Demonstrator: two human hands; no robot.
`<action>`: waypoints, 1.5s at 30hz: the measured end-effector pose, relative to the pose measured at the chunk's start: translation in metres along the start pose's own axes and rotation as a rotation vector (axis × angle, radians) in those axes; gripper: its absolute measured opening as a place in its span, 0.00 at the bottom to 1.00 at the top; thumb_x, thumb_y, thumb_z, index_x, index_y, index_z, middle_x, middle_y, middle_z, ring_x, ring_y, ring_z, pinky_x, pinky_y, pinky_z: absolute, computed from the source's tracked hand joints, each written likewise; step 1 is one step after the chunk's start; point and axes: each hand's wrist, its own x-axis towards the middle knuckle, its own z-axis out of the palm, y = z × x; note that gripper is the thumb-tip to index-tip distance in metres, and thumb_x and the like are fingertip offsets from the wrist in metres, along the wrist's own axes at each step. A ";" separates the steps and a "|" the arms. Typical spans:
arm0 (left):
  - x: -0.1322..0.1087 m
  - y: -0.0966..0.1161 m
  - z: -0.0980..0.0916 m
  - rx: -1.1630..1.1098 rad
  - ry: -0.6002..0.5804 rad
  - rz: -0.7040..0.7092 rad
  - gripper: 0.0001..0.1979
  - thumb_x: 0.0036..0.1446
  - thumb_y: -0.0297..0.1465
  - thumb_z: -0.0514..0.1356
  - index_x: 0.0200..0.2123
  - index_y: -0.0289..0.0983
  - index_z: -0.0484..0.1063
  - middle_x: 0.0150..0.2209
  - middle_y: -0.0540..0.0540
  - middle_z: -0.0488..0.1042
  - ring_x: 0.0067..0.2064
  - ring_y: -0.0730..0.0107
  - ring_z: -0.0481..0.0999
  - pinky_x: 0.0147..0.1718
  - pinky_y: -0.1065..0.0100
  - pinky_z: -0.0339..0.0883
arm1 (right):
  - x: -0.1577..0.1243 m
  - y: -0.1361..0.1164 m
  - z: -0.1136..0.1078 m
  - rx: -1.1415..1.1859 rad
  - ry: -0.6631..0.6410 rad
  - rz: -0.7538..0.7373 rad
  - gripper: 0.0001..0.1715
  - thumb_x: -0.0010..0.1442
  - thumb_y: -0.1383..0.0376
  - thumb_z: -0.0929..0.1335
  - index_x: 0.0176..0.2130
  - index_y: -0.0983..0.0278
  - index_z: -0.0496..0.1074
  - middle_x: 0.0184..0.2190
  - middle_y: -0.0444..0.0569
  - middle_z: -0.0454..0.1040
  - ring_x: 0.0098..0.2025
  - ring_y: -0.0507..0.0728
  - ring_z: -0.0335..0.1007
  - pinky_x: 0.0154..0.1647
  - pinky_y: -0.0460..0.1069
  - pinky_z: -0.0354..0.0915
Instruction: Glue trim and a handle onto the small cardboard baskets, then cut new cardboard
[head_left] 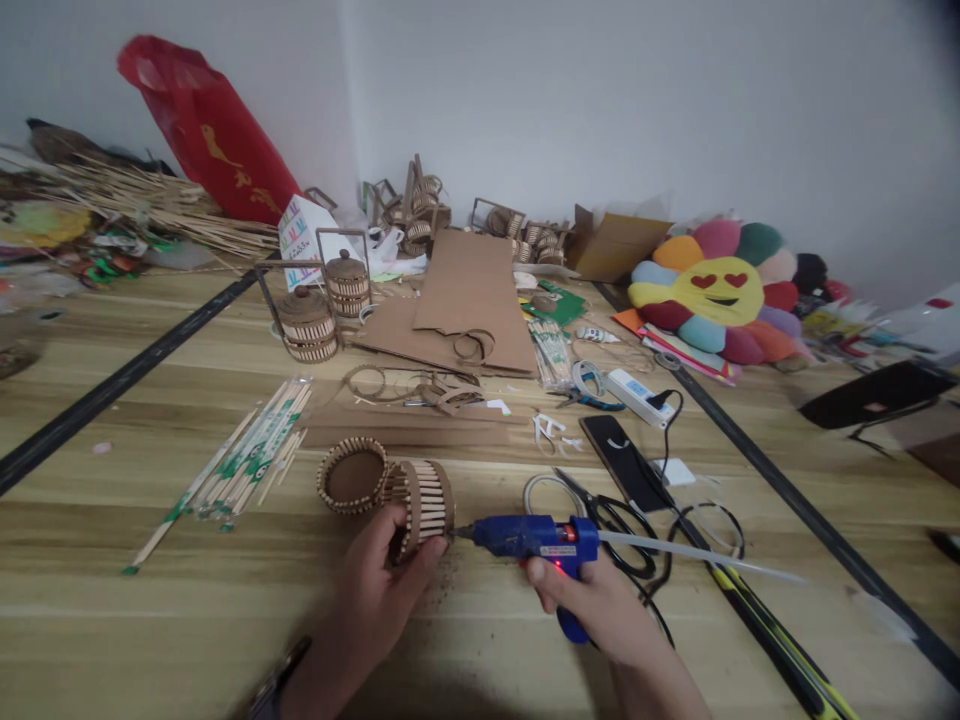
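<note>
My left hand [382, 590] is closed round a small round basket [424, 505] made of upright wooden sticks, lying on its side on the wooden table [150, 600]. My right hand [600, 610] grips a blue hot glue gun [536, 540] with a red light on, its nozzle touching the basket's lower rim. A clear glue stick pokes out of the gun's back to the right. A round stick-rimmed lid [351, 475] lies just left of the basket.
Black scissors [615, 515], a phone [626, 460] and a white power strip [637, 395] lie right of the gun. Packs of chopsticks [247, 460] lie left. Cardboard sheets [465, 300], finished stick baskets [307, 322], a flower cushion [716, 290] and a red bag [210, 130] sit further back.
</note>
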 end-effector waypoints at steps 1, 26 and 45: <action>0.000 0.000 0.000 -0.002 0.006 0.002 0.13 0.59 0.42 0.60 0.34 0.39 0.73 0.29 0.48 0.77 0.30 0.65 0.76 0.30 0.69 0.70 | 0.000 -0.001 0.000 0.002 0.002 0.002 0.37 0.49 0.31 0.67 0.20 0.60 0.62 0.17 0.42 0.59 0.21 0.52 0.55 0.25 0.48 0.61; 0.001 0.000 -0.001 -0.089 0.023 -0.040 0.15 0.58 0.44 0.60 0.37 0.37 0.73 0.31 0.47 0.78 0.32 0.65 0.76 0.32 0.68 0.71 | -0.005 -0.009 0.000 0.021 0.026 -0.016 0.37 0.51 0.32 0.68 0.19 0.61 0.64 0.18 0.44 0.64 0.23 0.53 0.60 0.29 0.49 0.62; 0.003 0.008 0.001 -0.230 -0.161 -0.309 0.14 0.49 0.39 0.66 0.33 0.38 0.68 0.26 0.53 0.72 0.27 0.70 0.70 0.26 0.72 0.61 | 0.003 0.002 -0.001 0.201 -0.094 -0.155 0.36 0.55 0.36 0.68 0.21 0.64 0.74 0.20 0.47 0.69 0.25 0.54 0.59 0.32 0.50 0.59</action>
